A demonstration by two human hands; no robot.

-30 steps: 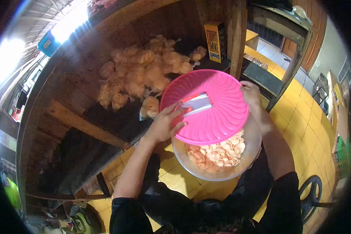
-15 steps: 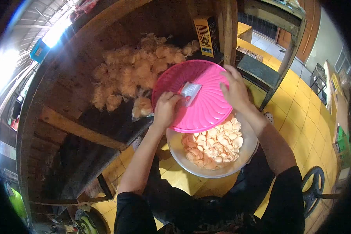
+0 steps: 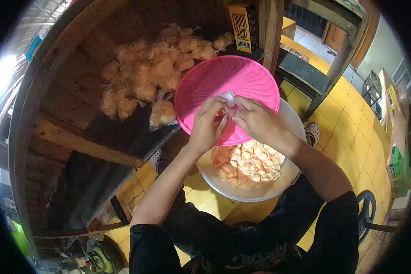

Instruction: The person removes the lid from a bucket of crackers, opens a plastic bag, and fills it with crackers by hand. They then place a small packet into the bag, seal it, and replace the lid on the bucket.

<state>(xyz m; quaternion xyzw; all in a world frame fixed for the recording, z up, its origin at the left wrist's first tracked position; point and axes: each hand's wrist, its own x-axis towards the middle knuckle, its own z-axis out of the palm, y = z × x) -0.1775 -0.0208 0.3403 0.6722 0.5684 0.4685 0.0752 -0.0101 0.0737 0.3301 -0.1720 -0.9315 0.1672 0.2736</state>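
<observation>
My left hand (image 3: 209, 122) and my right hand (image 3: 259, 119) are close together over a pink plastic basin (image 3: 194, 84) with a fluted pattern. Between the pinched fingertips of both hands is a small clear plastic bag (image 3: 229, 97), partly covered by the fingers. The basin rests over the far part of a large pale bowl (image 3: 293, 114). Round, flat, pale-orange crackers (image 3: 249, 166) fill the bowl's near part; the basin hides the rest of its inside.
Several clear bags of crackers (image 3: 146, 73) are piled on the dark wooden bench (image 3: 73, 105) at left. A "Liquid Smoke" box (image 3: 243, 28) stands by a wooden post (image 3: 272, 36). The bowl sits between my legs above yellow floor tiles (image 3: 342, 123).
My right hand has come down from the basin's right side to the small plastic bag, meeting my left hand there. The basin appears slightly higher in view.
</observation>
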